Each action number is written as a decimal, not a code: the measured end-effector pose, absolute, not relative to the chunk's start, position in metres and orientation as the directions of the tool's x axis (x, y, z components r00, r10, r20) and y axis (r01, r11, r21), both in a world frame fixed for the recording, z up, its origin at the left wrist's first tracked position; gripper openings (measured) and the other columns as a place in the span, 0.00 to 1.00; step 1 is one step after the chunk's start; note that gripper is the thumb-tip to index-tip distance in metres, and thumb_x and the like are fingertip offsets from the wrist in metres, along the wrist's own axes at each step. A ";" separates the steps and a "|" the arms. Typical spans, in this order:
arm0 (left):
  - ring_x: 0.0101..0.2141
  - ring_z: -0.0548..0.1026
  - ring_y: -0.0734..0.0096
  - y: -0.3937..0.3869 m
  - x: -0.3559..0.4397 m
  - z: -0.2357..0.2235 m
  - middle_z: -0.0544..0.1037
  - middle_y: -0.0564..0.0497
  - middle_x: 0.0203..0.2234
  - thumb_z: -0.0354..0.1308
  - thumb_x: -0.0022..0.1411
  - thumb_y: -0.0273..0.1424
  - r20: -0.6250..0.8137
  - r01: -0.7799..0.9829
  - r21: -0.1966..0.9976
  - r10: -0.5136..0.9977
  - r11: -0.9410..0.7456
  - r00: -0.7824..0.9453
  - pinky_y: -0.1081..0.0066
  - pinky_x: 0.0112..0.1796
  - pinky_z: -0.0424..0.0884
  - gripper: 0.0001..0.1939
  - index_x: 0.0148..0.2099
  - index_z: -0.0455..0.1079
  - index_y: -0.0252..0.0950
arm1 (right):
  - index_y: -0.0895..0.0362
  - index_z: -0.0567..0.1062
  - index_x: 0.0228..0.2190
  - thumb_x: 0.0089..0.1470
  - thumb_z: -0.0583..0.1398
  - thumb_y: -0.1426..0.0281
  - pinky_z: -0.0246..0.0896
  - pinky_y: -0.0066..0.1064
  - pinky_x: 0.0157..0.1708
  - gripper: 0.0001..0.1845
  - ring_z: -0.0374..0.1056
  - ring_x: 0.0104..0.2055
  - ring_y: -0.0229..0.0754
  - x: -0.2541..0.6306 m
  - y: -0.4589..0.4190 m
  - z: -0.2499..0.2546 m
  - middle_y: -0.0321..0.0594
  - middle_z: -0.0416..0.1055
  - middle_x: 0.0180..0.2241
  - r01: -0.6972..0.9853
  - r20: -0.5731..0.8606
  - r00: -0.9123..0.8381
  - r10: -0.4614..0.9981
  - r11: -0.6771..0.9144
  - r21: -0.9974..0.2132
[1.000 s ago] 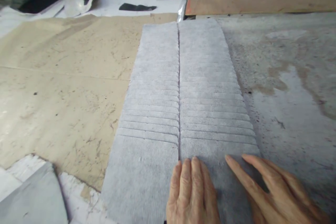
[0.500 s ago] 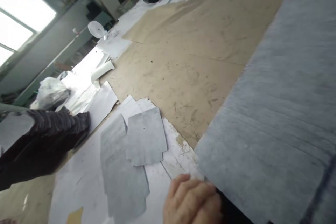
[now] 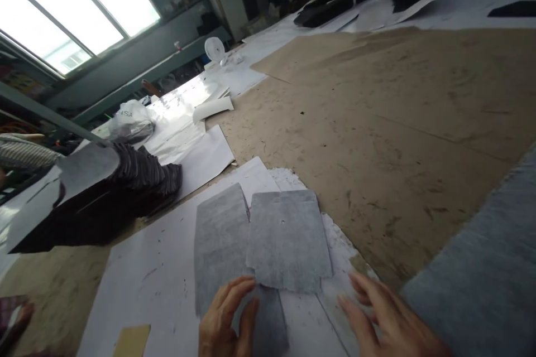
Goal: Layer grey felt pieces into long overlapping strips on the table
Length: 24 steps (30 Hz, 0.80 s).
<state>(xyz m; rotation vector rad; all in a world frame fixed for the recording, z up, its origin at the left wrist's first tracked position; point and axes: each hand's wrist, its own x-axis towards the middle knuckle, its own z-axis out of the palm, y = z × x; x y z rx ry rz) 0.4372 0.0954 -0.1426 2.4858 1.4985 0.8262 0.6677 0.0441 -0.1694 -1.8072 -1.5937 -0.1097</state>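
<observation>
Two grey cut fabric pieces lie on white paper in front of me. The smaller grey piece (image 3: 288, 242) overlaps the longer grey piece (image 3: 220, 234) on its left. My left hand (image 3: 230, 318) is over the lower part of the longer piece, thumb and fingers apart, fingertips close to the smaller piece's lower left corner. To the right of the smaller piece, my right hand (image 3: 385, 318) hovers near the white paper with thumb and fingers spread. Neither hand holds anything that I can see.
A tall stack of dark cut pieces (image 3: 121, 195) stands at the left. Brown paper (image 3: 355, 122) covers the table's middle, with a large grey sheet (image 3: 486, 284) at the right. A plastic bag (image 3: 132, 121) and a small white fan (image 3: 215, 50) are farther back. Another person's hand (image 3: 20, 318) shows at lower left.
The view has swung right-to-left across the table, so things sit farther right now. My left hand has come into view over the pieces. My right hand, earlier curled, is spread.
</observation>
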 end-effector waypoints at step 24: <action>0.31 0.71 0.72 0.139 0.389 -0.131 0.75 0.52 0.29 0.59 0.51 0.36 -0.144 0.497 0.832 0.962 0.245 -0.234 0.72 0.35 0.67 0.13 0.39 0.72 0.36 | 0.56 0.67 0.37 0.42 0.57 0.58 0.57 0.37 0.25 0.20 0.65 0.28 0.49 0.636 0.114 -0.161 0.42 0.68 0.27 0.727 0.029 0.594 0.804 -0.521 -0.447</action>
